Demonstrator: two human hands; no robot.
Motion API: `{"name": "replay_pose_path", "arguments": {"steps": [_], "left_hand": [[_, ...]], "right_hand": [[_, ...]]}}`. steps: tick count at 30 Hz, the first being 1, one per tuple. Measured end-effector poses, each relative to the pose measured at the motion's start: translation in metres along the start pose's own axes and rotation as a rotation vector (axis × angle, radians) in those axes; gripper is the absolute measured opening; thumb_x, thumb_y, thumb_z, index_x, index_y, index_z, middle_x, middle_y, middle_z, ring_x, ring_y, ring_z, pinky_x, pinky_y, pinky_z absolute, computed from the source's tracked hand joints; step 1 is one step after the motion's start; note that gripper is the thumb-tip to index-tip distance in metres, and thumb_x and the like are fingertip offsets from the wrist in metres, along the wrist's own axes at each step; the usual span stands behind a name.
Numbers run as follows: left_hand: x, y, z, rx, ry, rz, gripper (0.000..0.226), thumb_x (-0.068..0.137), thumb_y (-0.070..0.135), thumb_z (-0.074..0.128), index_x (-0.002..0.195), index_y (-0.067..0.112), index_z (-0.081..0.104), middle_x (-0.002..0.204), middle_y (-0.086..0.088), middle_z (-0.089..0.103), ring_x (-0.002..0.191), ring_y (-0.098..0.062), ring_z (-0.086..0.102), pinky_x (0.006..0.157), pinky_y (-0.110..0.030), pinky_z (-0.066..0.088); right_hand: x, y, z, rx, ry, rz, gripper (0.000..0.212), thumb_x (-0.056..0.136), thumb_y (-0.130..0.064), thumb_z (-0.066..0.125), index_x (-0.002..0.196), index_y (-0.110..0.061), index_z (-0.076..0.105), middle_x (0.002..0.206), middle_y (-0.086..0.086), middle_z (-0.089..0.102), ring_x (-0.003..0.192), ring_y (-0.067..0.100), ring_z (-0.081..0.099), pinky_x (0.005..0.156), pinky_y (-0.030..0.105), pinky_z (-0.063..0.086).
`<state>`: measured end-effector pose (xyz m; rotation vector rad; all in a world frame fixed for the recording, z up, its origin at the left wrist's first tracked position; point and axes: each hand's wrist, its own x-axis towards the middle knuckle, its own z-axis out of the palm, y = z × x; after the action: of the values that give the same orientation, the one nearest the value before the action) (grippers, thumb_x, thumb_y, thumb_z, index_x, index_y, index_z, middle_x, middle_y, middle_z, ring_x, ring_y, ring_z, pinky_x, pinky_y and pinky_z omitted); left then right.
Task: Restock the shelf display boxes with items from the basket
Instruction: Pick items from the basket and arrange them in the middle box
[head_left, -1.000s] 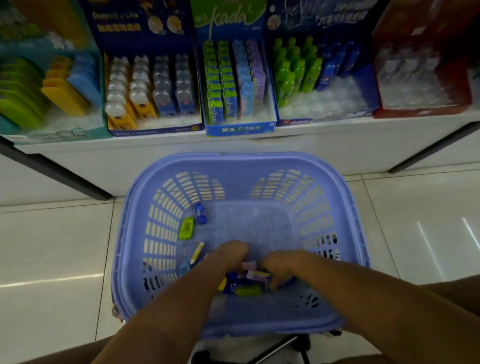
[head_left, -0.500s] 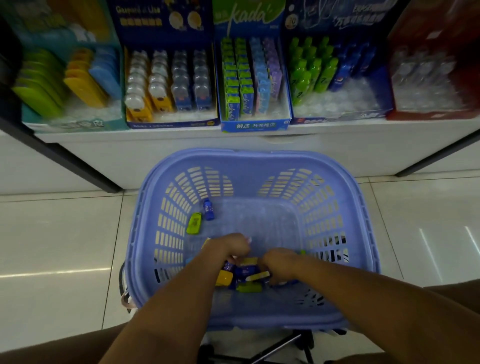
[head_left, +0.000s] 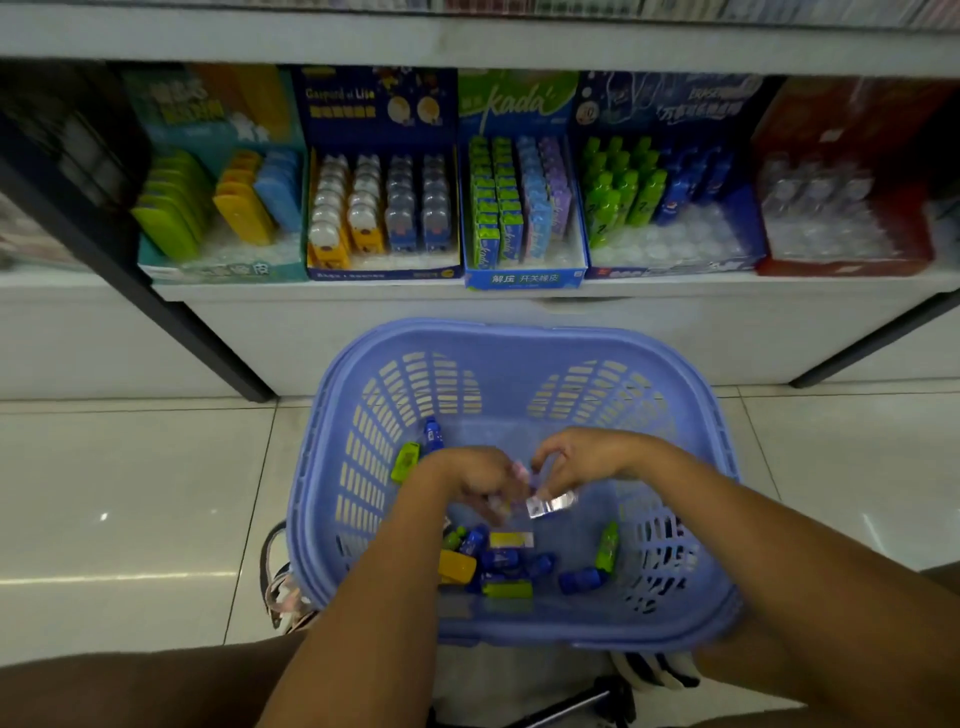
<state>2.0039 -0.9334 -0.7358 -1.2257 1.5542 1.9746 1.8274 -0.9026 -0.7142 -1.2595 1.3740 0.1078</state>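
Observation:
A lilac plastic basket (head_left: 332, 395) sits in front of me below the shelf. Both my hands are inside it, raised above the loose items. My left hand (head_left: 467, 475) has curled fingers around small pale packets, blurred. My right hand (head_left: 576, 460) pinches a pale lilac flat packet (head_left: 551, 504) between thumb and fingers. On the basket floor lie several small items: blue bottle-shaped erasers (head_left: 579, 579), a green one (head_left: 607, 545), a yellow one (head_left: 456, 567) and a yellow flat packet (head_left: 511, 540). The kada display box (head_left: 524, 279) with green, blue and purple packets stands on the shelf straight ahead.
Other display boxes line the shelf (head_left: 363, 293): a teal one (head_left: 223, 270) at left, a dark blue one (head_left: 384, 273), a blue box of green and blue bottles (head_left: 675, 267), a red one (head_left: 841, 267) at right. A dark shelf post (head_left: 171, 312) slants at left. Tiled floor surrounds the basket.
Both hands have lifted off the pile at the basket's bottom, each holding pale packets. The camera has tilted up, showing more of the shelf.

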Motion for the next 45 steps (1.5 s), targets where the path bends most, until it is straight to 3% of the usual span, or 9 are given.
{"name": "replay_pose_path", "arguments": {"steps": [7, 10, 15, 19, 22, 25, 35, 41, 45], "left_hand": [[-0.072, 0.032, -0.031, -0.714, 0.399, 0.391, 0.01, 0.095, 0.009, 0.052, 0.092, 0.009, 0.061, 0.071, -0.003, 0.07, 0.067, -0.014, 0.069, 0.062, -0.028, 0.058], [-0.098, 0.038, -0.035, -0.777, 0.459, 0.49, 0.014, 0.096, 0.01, 0.05, 0.094, 0.008, 0.063, 0.083, -0.009, 0.069, 0.075, -0.019, 0.069, 0.062, -0.027, 0.059], [-0.129, 0.043, -0.053, -0.956, 0.58, 0.608, 0.013, 0.096, 0.009, 0.048, 0.091, 0.008, 0.06, 0.07, -0.008, 0.068, 0.058, -0.014, 0.068, 0.051, -0.024, 0.056], [-0.138, 0.039, -0.066, -1.079, 0.663, 0.681, 0.015, 0.095, 0.003, 0.045, 0.088, 0.007, 0.057, 0.067, -0.009, 0.067, 0.053, -0.014, 0.067, 0.049, -0.022, 0.055], [-0.14, 0.035, -0.07, -1.126, 0.7, 0.729, 0.016, 0.095, 0.001, 0.045, 0.088, 0.007, 0.058, 0.07, -0.008, 0.069, 0.058, -0.014, 0.068, 0.052, -0.022, 0.055], [-0.138, 0.03, -0.073, -1.139, 0.751, 0.788, 0.014, 0.094, 0.001, 0.049, 0.094, 0.007, 0.062, 0.081, -0.006, 0.069, 0.064, -0.013, 0.07, 0.057, -0.023, 0.057], [-0.129, 0.021, -0.077, -1.021, 0.829, 0.774, 0.016, 0.089, 0.005, 0.061, 0.104, 0.011, 0.065, 0.086, 0.001, 0.073, 0.089, -0.017, 0.072, 0.071, -0.026, 0.058], [-0.134, 0.027, -0.074, -1.004, 0.825, 0.819, 0.011, 0.087, 0.01, 0.065, 0.097, 0.015, 0.067, 0.088, -0.003, 0.074, 0.087, -0.016, 0.072, 0.066, -0.022, 0.056], [-0.135, 0.035, -0.067, -0.976, 0.824, 0.833, 0.015, 0.088, 0.008, 0.063, 0.103, 0.011, 0.065, 0.09, -0.006, 0.072, 0.087, -0.017, 0.072, 0.067, -0.022, 0.056]], "right_hand": [[-0.043, -0.065, -0.033, 0.4, 0.138, -0.254, 0.022, 0.096, -0.013, 0.051, 0.117, -0.017, 0.057, 0.07, -0.001, 0.061, 0.07, 0.017, 0.066, 0.063, 0.026, 0.055], [-0.049, -0.099, -0.034, 0.376, 0.324, -0.365, 0.019, 0.096, -0.014, 0.05, 0.114, -0.014, 0.058, 0.063, -0.006, 0.057, 0.055, 0.014, 0.063, 0.05, 0.022, 0.048], [-0.047, -0.157, -0.053, 0.43, 0.572, -0.556, 0.014, 0.088, -0.008, 0.062, 0.096, -0.02, 0.063, 0.065, -0.007, 0.065, 0.056, 0.007, 0.061, 0.055, 0.016, 0.049], [-0.022, -0.194, -0.074, 0.041, 0.839, -0.539, 0.022, 0.08, -0.019, 0.073, 0.095, -0.024, 0.058, 0.078, -0.012, 0.059, 0.065, -0.003, 0.058, 0.059, 0.012, 0.048], [0.005, -0.215, -0.078, -0.251, 0.949, -0.557, 0.02, 0.079, -0.014, 0.074, 0.095, -0.017, 0.061, 0.081, -0.007, 0.056, 0.073, 0.011, 0.053, 0.071, 0.026, 0.048], [0.025, -0.22, -0.08, -0.482, 0.969, -0.521, 0.025, 0.081, -0.016, 0.071, 0.105, -0.012, 0.065, 0.095, 0.007, 0.063, 0.082, 0.019, 0.056, 0.073, 0.024, 0.042], [0.036, -0.232, -0.079, -0.807, 0.94, -0.522, 0.035, 0.092, -0.018, 0.055, 0.127, -0.012, 0.059, 0.121, 0.012, 0.053, 0.107, 0.029, 0.054, 0.094, 0.035, 0.043], [0.037, -0.22, -0.078, -0.922, 1.086, -0.537, 0.033, 0.096, -0.026, 0.049, 0.123, -0.01, 0.061, 0.121, 0.008, 0.05, 0.116, 0.025, 0.038, 0.086, 0.019, 0.03], [0.026, -0.211, -0.061, -0.937, 1.059, -0.459, 0.056, 0.092, -0.025, 0.057, 0.144, -0.016, 0.036, 0.14, 0.011, 0.034, 0.123, 0.028, 0.036, 0.102, 0.034, 0.036]]}}
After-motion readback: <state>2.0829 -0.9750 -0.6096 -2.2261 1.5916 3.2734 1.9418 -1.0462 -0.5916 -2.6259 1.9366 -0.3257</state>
